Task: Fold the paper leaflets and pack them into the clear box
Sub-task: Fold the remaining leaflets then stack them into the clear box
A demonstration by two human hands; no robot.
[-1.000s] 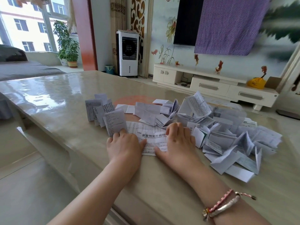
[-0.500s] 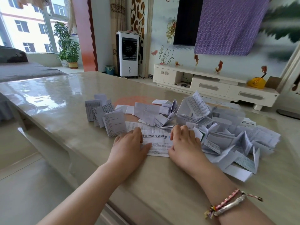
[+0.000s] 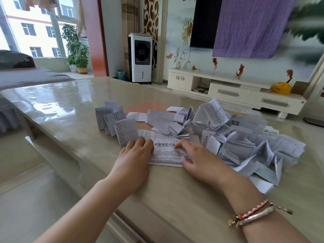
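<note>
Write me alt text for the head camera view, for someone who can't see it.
Two bare hands, left hand and right hand, press a printed leaflet flat on a glossy beige table. A heap of folded leaflets lies to the right, around a clear box.

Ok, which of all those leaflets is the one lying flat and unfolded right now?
The leaflet between the left hand and right hand, its bold heading facing up. The others around it are folded.
</note>
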